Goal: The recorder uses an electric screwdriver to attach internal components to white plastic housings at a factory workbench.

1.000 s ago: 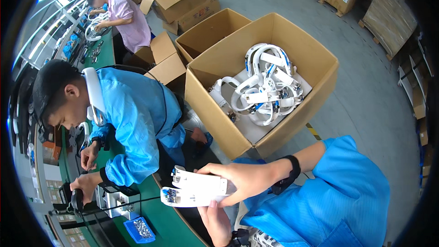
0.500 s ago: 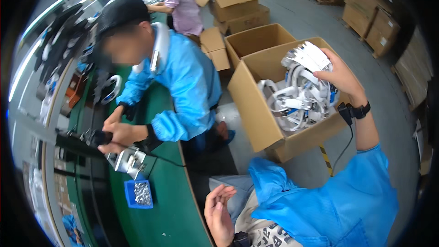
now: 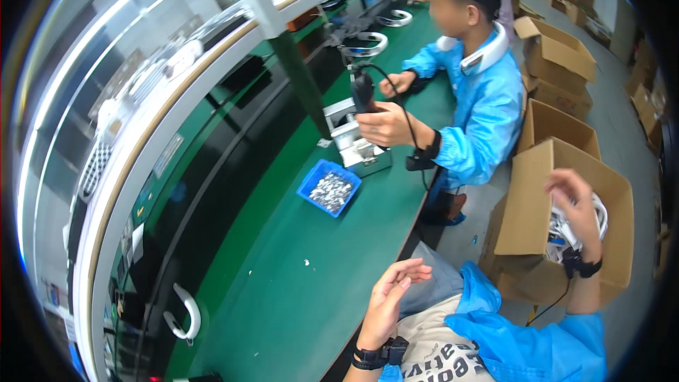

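My right hand (image 3: 574,205) is raised over an open cardboard carton (image 3: 527,216), with its fingers apart and nothing visible in them. Inside that carton lie white curved plastic parts (image 3: 600,216), partly hidden behind my hand and wrist. My left hand (image 3: 392,298) hovers by the bench edge in front of my body, palm turned inward, fingers stretched out and holding nothing. Both my wrists wear black straps with a small device; a cable hangs from the right one. Nearest on the green bench (image 3: 304,311) is a blue tray (image 3: 311,182) of small metallic pieces.
Across the bench corner a co-worker in a blue smock (image 3: 488,110) grips a black tool (image 3: 363,92) above a metal fixture (image 3: 353,145). A white curved band (image 3: 191,315) lies at the bench's far side, below a long shelf (image 3: 141,134). More open cartons (image 3: 559,49) stand behind.
My view has swung left toward the bench. The right hand has let go of the white parts and come away from them. The left hand stays open near my body.
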A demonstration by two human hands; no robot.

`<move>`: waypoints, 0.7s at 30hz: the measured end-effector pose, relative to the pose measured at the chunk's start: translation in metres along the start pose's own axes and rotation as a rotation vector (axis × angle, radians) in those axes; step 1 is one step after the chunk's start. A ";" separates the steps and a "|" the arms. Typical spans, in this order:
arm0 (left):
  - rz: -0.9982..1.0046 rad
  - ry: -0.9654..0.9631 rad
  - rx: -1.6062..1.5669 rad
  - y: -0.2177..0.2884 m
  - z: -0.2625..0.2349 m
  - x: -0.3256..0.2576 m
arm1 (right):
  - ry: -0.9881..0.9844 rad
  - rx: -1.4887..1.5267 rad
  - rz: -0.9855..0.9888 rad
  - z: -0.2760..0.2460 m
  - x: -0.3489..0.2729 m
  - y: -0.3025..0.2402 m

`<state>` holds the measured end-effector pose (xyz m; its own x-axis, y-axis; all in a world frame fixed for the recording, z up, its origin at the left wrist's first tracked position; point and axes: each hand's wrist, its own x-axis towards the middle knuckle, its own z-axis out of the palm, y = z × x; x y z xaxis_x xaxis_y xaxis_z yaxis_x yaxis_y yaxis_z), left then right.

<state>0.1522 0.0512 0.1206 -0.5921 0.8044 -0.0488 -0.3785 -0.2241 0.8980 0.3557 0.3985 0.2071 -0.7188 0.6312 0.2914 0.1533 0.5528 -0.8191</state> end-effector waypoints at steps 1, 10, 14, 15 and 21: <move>0.017 0.051 -0.011 0.004 -0.008 -0.004 | -0.123 0.080 -0.065 0.027 0.005 -0.003; 0.309 0.633 -0.115 0.040 -0.121 -0.077 | -0.762 0.399 -0.016 0.245 0.001 -0.029; 0.394 0.807 -0.055 0.043 -0.145 -0.119 | -1.018 0.549 0.033 0.336 -0.014 -0.055; 0.401 0.895 0.070 0.051 -0.141 -0.131 | -1.067 0.556 0.012 0.357 -0.017 -0.064; 0.835 0.803 1.362 0.155 -0.057 -0.224 | -1.291 0.520 0.016 0.428 -0.032 -0.095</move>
<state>0.1858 -0.1948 0.2455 -0.6245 0.1953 0.7562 0.7230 0.5107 0.4652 0.0740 0.0928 0.0642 -0.8736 -0.4649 -0.1439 0.1056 0.1075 -0.9886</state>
